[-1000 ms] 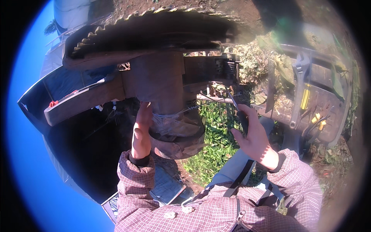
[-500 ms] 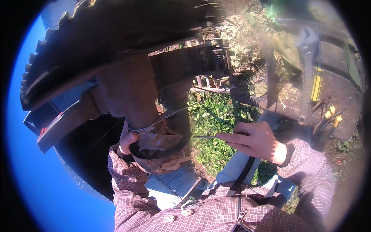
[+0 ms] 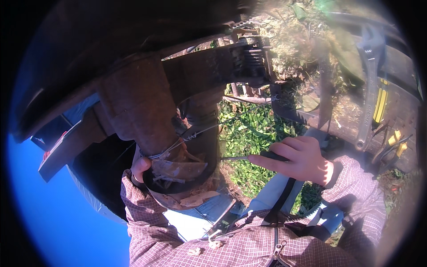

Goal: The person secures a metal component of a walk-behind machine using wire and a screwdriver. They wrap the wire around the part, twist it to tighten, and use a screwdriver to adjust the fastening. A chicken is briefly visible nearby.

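Note:
My right hand (image 3: 298,160) is closed round the dark handle of a screwdriver (image 3: 234,158). Its thin metal shaft points left, with the tip at the near right side of a rusty metal spout (image 3: 138,102). Wire (image 3: 165,153) is wound round the spout's lower end, and its twisted strands run off to the upper right. Torn brown sheet material (image 3: 178,171) hangs inside the open mouth. My left hand (image 3: 140,169) grips the left side of that mouth, thumb in front; the other fingers are hidden behind it.
A large dark machine body (image 3: 102,40) overhangs the upper left. At right, a metal ledge (image 3: 342,122) carries an adjustable wrench (image 3: 370,84), a yellow-and-black tool (image 3: 380,101) and yellow-handled pliers (image 3: 395,140). A coil spring (image 3: 252,58) sits near the top. Grass (image 3: 249,129) lies below.
The view has shifted slightly, so the machine sits a little further left and the tools further right. My left thumb appears more bent at the spout. The screwdriver remains in my right hand.

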Demonstrator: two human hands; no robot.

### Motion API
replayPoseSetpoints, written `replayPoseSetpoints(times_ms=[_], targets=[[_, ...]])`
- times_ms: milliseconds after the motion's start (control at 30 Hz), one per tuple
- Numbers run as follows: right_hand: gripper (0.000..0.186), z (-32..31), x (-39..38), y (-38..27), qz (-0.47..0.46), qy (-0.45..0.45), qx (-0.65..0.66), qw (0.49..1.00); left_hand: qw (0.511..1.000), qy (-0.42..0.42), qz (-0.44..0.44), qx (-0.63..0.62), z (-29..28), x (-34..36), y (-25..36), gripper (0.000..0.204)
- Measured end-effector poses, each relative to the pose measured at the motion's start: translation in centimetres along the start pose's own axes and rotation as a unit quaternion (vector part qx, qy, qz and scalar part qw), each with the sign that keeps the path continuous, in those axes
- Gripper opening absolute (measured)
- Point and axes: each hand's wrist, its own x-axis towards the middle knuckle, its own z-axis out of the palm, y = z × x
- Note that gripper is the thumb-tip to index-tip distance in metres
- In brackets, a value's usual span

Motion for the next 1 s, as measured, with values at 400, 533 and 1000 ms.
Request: replayPoseSetpoints(times_ms=[400, 533, 1000], targets=[[0.069, -0.2, 2.0, 1.6, -0.051, -0.024, 0.013, 0.998, 0.999, -0.043, -0.009, 0.012, -0.1, 0.6, 0.9, 0.097], [0.070, -0.8, 1.6, 0.9, 0.019, -0.088, 0.125, 0.988, 0.998, -0.057, 0.005, 0.014, -0.7, 0.7, 0.5, 0.097], [0.036, -4.3, 5.6, 2.1, 0.411, -0.354, 0.626, 0.561, 0.996, -0.040, 0.068, 0.037, 0.5, 0.3, 0.5, 0.083]])
